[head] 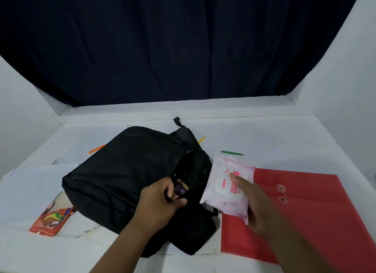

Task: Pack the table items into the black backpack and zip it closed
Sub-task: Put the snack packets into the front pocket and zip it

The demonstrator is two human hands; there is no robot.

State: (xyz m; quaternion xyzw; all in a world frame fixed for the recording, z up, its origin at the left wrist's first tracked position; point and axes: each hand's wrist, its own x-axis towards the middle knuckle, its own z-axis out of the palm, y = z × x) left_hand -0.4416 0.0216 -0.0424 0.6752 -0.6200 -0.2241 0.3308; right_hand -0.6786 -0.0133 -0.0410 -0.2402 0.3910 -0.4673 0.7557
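Backpack [122, 177] — left hand [160, 203] grip pinches its opening | right hand [251, 201] grip holds wipes pack [227, 187] just beside opening

On the white table [264, 134] the left hand [160, 203] grips the edge of the black backpack [122, 175] at its open zipper, while the right hand [250, 199] holds a pink wet-wipes pack [227, 183] just beside the opening, above a red string-tie envelope [305, 211], with a green pencil [232, 153] beyond.
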